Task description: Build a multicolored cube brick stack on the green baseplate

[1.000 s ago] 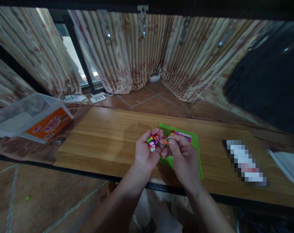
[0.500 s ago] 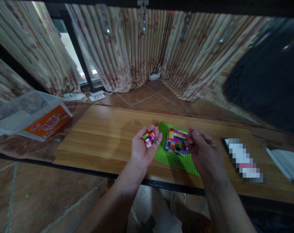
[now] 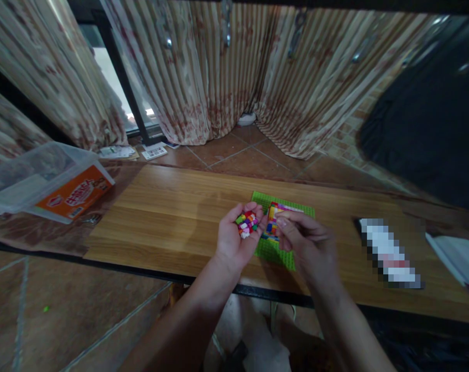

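Note:
My left hand is turned palm up and cupped around a small heap of loose toy bricks in several colours. It hovers by the left edge of a green studded baseplate. On that plate stands a block built of many coloured bricks, its right part covered by my right hand. The right thumb and fingers are pinched together in front of the block, close to the left fingertips. Whatever they hold is too small or hidden to make out.
A wooden board lies under the baseplate. To the left is a clear plastic tub with an orange label. A phone-like object, blurred out, lies at right beside a white item. Striped curtains hang behind.
My right hand has moved left, from the block's right side to in front of it, nearer my left hand. The left hand with its bricks has shifted slightly right.

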A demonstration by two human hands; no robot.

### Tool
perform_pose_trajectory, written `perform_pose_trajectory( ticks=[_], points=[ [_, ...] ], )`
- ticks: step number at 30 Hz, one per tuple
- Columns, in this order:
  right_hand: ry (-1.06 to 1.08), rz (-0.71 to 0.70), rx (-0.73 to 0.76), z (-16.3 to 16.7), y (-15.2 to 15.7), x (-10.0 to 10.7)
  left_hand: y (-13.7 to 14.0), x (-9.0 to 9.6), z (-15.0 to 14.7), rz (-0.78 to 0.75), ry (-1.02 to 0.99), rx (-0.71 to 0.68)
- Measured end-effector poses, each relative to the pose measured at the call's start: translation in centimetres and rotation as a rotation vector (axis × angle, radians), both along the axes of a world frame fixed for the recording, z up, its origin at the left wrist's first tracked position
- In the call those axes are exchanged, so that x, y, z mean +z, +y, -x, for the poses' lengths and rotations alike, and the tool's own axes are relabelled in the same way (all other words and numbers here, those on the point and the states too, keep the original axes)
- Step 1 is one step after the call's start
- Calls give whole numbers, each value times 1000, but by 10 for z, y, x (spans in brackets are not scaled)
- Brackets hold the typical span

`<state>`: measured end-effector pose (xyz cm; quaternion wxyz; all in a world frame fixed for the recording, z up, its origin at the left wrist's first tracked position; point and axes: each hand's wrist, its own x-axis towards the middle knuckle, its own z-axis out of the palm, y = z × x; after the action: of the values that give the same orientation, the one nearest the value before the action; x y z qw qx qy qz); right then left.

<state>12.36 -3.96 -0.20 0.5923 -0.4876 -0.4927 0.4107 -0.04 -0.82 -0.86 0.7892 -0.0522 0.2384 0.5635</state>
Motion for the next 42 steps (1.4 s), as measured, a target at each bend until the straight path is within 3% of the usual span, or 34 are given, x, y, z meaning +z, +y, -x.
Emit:
perform_pose_trajectory(
  ticks=[10,15,23,31,36,42],
  points=[
    [-498,-51,199,16,-6,-6,-1,-3,-6,-12,-16,-64],
    [-460,-33,148,15,-5,-6,1,-3,-5,27,-13,-46],
    [-215,27,-42,-1,-1,1,2,4,5,48,-61,25],
    [-354,141,74,-30,-2,-5,4,6,12,45,-38,84],
    [-434,117,65,-37,-4,-11,6,3,13,28,-36,85],
    [-602,-13,52,-37,-3,-13,7,3,14,26,-24,93]
  ],
)
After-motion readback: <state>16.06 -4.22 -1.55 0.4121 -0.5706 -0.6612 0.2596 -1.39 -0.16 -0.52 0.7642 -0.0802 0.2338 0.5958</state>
